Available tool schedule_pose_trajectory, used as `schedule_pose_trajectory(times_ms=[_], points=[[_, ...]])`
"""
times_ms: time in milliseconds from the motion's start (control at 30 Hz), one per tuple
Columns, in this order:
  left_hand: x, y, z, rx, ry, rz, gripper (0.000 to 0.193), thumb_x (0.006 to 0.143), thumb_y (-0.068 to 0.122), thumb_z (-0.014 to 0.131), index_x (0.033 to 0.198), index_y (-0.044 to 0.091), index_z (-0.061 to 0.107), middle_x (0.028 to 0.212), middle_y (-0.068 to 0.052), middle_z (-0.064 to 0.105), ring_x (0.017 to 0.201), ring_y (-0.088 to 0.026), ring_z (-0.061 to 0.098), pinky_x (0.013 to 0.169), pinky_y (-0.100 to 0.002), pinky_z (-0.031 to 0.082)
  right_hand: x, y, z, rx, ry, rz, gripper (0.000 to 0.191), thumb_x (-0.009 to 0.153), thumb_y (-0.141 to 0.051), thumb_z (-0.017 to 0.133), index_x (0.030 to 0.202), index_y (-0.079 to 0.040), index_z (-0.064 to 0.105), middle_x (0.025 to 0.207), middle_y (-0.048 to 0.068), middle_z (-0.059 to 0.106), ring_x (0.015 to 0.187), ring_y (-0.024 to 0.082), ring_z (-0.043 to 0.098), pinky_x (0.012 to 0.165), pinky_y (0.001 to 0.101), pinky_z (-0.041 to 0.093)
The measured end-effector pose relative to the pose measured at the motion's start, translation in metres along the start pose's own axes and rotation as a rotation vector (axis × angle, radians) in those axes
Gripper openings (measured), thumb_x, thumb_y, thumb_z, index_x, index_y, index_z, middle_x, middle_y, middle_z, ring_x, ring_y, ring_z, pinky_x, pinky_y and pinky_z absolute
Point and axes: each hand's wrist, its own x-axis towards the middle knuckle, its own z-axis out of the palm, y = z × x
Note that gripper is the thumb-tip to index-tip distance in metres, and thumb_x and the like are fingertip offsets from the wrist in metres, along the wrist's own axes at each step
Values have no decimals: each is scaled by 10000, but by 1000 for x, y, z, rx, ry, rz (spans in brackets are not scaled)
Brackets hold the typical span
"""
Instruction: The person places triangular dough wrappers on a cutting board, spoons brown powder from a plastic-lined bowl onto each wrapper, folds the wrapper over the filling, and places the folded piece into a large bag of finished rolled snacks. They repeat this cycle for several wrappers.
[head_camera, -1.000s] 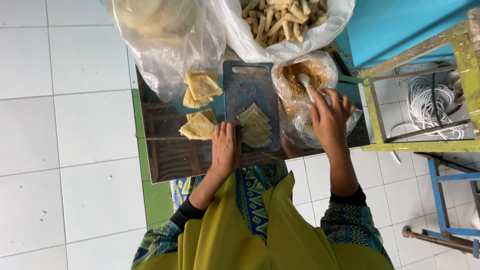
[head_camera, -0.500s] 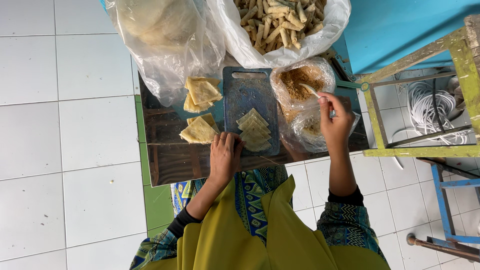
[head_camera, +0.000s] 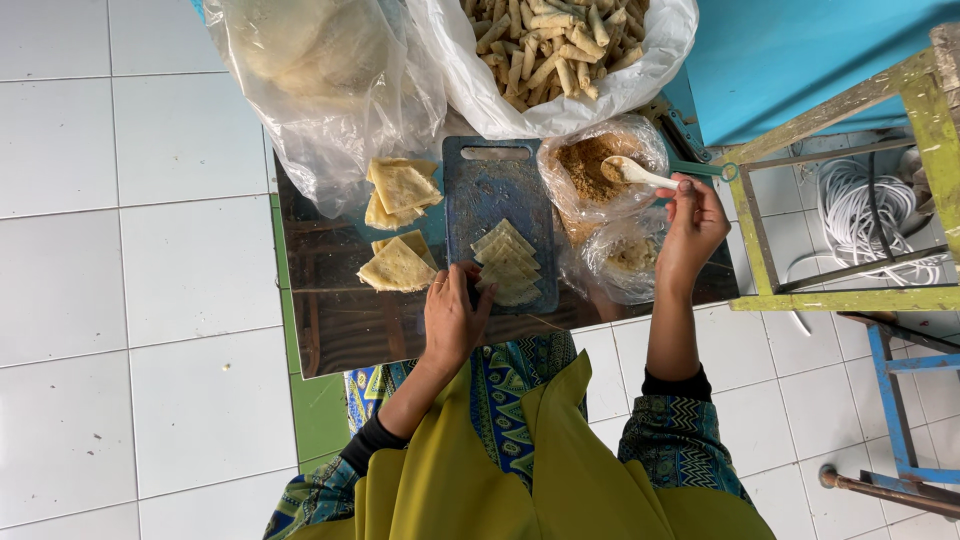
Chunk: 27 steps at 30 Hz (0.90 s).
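Thin pale triangular pastry wrappers (head_camera: 507, 264) lie fanned on the dark blue plastic cutting board (head_camera: 498, 215) on the surface. My left hand (head_camera: 452, 318) presses spread fingers on their near edge, steadying them. My right hand (head_camera: 692, 226) pinches a white plastic spoon (head_camera: 632, 172), loaded over the clear bag of brown filling (head_camera: 592, 168).

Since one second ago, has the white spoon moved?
Yes. The white spoon, in the right hand, went up, now sitting higher over the brown filling bag.
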Motion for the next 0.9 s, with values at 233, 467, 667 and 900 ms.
schedule_pose_trajectory(times_ms=[233,467,667,900], points=[[-1,-2,-4,3,-41,43,344,881,158,792,1123,63,567,835,-62,621,853,-273,594,791,-417,471,-34,-13,-14,335,42,75,111,1042,-62,683,1067,44,706,1048,125,743,804,142,704,636,224,452],[-6,1,-7,15,-36,41,394,882,162,790,1182,58,556,895,-67,629,888,-278,595,825,-423,458,-124,-14,-15,406,-91,256,141,1074,-28,630,1138,64,715,991,145,724,824,162,706,643,235,462],[-8,2,-9,2,-30,70,393,890,145,767,1207,70,546,978,-64,642,929,-284,599,856,-420,457,-176,10,-7,215,-282,282,193,1111,-58,570,1226,34,694,1010,125,745,821,80,603,730,212,486],[-8,6,-6,38,-4,2,374,902,137,753,1218,69,564,937,-61,617,911,-276,592,850,-412,462,-183,20,-8,78,-358,140,168,1102,-86,550,1207,4,644,1025,117,724,785,99,648,708,277,593]])
